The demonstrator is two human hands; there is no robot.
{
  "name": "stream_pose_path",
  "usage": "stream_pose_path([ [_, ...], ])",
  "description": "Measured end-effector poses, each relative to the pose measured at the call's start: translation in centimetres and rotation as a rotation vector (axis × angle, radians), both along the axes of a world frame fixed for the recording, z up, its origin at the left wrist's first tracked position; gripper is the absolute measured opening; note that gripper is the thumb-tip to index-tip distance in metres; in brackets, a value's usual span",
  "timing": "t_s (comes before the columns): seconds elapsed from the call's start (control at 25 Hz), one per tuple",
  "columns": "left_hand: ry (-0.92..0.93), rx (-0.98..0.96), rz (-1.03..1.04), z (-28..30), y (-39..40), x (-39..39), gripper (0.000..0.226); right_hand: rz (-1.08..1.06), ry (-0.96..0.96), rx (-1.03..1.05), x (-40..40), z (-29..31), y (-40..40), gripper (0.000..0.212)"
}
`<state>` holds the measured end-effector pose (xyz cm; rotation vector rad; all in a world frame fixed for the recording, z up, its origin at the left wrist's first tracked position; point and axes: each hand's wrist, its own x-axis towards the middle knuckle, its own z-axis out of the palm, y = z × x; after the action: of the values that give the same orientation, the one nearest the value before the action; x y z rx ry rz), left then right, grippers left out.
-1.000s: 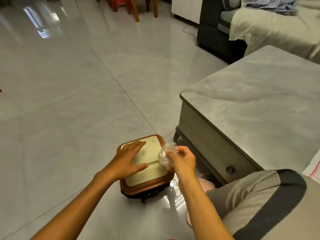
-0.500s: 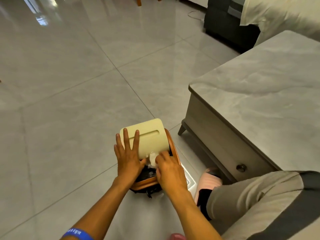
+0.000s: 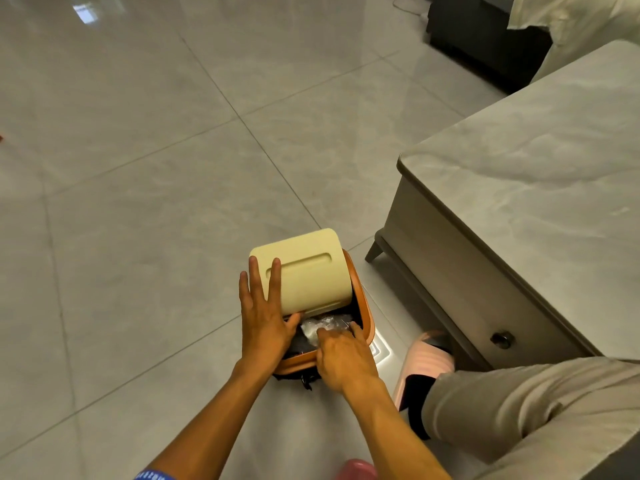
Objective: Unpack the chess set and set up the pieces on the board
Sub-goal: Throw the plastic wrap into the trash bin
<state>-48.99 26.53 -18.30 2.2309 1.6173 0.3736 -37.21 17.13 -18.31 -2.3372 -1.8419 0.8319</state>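
No chess board or pieces are in sight. On the floor stands a small bin with an orange rim [image 3: 366, 306] and a cream swing lid [image 3: 311, 271], which is tilted open. My left hand [image 3: 263, 323] presses the lid's left side with straight fingers, thumb at its lower edge. My right hand [image 3: 346, 362] reaches into the opening, its fingers curled onto a crumpled piece of clear plastic wrap [image 3: 320, 327] inside the bin. A black liner [image 3: 306, 380] hangs out under the near rim.
A grey stone-topped low table [image 3: 519, 202] with a drawer knob [image 3: 501, 340] stands right of the bin. My bent knee [image 3: 519, 396] and a pink slipper [image 3: 426, 358] are at lower right. A dark sofa [image 3: 485, 32] is at the back. Tiled floor lies to the left.
The lid was flat and shut; my left hand has tipped it open. My right hand, which held the plastic wrap above the bin, has gone down into the opening with it.
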Motion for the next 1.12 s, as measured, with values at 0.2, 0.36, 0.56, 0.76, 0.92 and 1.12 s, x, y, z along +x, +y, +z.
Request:
stream_pose_path([
  [0.2, 0.012, -0.004, -0.009, -0.2, 0.2, 0.0, 0.115, 0.040, -0.181, -0.045, -0.4, 0.2, -0.2, 0.046],
  [0.36, 0.046, -0.065, -0.038, -0.1, 0.5, 0.0, 0.117, 0.120, -0.208, -0.273, -0.4, 0.2, -0.1, 0.057],
  [0.56, 0.138, -0.189, -0.058, 0.1, 1.6, 0.0, 0.116, 0.113, -0.303, -0.262, -0.7, 3.1, -0.3, 0.040],
  [0.76, 0.173, -0.265, -0.058, 0.6, 2.0, 0.1, 0.113, -0.019, -0.187, -0.336, 0.3, 4.4, -1.3, 0.049],
  [0.92, 0.124, -0.319, -0.022, 0.9, 1.8, 0.3, 0.112, -0.098, -0.174, -0.315, 1.2, 5.6, -1.7, 0.033],
  [1.12, 0.069, -0.389, 0.094, 1.2, -0.4, 1.9, 0.115, -0.249, 0.033, -0.424, 1.9, 5.7, -2.6, 0.049],
])
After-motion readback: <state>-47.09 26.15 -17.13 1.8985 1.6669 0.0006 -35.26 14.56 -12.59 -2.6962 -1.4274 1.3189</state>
